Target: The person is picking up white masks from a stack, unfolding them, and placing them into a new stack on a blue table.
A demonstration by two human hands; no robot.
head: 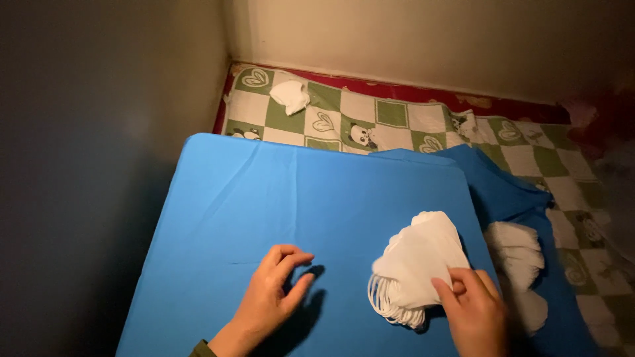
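Note:
A stack of white folded face masks (417, 261) with ear loops lies on the right part of a blue cloth-covered table (278, 198). My right hand (473, 311) pinches the lower right edge of that stack with thumb and fingers. My left hand (274, 294) hovers over the blue cloth to the left of the stack, fingers curled loosely, thumb and forefinger apart, holding nothing.
More white masks (519, 254) lie in a pile on blue cloth just right of the table. A green and white checkered mat (397, 122) covers the floor beyond, with one white mask (291, 96) on it near the corner. Walls close in at left and back.

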